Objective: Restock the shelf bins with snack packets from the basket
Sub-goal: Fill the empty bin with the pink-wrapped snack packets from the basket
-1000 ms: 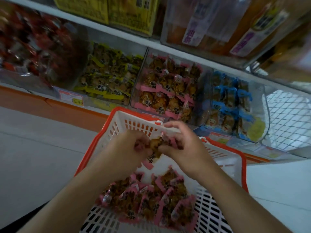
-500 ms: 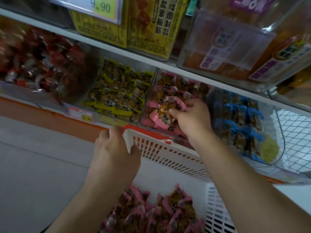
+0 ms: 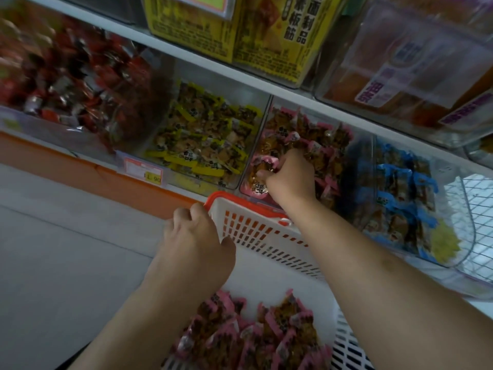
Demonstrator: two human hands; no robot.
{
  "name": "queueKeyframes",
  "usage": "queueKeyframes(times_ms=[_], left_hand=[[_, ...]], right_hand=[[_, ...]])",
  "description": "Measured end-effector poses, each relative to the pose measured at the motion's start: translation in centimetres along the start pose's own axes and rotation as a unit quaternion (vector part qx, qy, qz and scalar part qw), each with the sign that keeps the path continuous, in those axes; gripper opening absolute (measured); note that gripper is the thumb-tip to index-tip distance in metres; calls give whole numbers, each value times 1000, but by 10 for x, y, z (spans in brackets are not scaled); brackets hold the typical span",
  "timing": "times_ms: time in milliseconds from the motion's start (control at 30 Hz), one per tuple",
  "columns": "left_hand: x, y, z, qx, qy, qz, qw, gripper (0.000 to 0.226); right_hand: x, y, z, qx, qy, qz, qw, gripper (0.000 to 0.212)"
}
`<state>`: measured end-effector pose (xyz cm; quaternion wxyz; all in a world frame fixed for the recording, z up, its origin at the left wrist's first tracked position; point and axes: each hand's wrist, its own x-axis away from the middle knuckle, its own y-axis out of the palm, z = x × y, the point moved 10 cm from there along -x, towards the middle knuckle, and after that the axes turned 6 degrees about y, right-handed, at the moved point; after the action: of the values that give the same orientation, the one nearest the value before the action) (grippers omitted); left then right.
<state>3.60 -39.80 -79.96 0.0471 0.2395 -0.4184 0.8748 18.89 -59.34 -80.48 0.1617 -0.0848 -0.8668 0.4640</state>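
A white basket (image 3: 266, 236) with a red rim stands below the shelf, and several pink-edged snack packets (image 3: 253, 340) lie in its bottom. My left hand (image 3: 194, 236) grips the basket's near-left corner at the rim. My right hand (image 3: 289, 177) reaches into the clear shelf bin (image 3: 306, 134) that holds matching pink packets. Its curled fingers pinch pink packets (image 3: 262, 166) at the front left of that bin.
Clear bins sit side by side on the lower shelf: red-wrapped snacks (image 3: 66, 76), yellow-edged packets (image 3: 205, 140) and blue-edged packets (image 3: 400, 188). Yellow boxes (image 3: 240, 28) and a clear bin (image 3: 413, 62) stand on the shelf above. A wire rack (image 3: 477, 217) is at the right. Grey floor (image 3: 66, 249) lies left.
Both hands held packets above the basket a second ago. Since then my left hand took the basket's rim and my right hand carried packets into the pink bin, settling lower there.
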Motion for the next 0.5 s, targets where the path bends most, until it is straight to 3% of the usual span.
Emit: queueKeyframes(times_ms=[133,300,367,500], left_hand=[[-3,-7,-4,20,7,7,1000,31],[-12,-16,-22,-25,22,3,999,25],[-11,-16,-30,-53,25,0,998,27],[-7,-8,-37,-94,32,-17,995,14]], right_hand=[[15,-14,1,-33,-18,3,999,42],[86,-42,1,-67,-106,14,992,9],[120,-18,14,-53,-126,-62,989,9],[162,99,75,69,-47,-277,957,16]])
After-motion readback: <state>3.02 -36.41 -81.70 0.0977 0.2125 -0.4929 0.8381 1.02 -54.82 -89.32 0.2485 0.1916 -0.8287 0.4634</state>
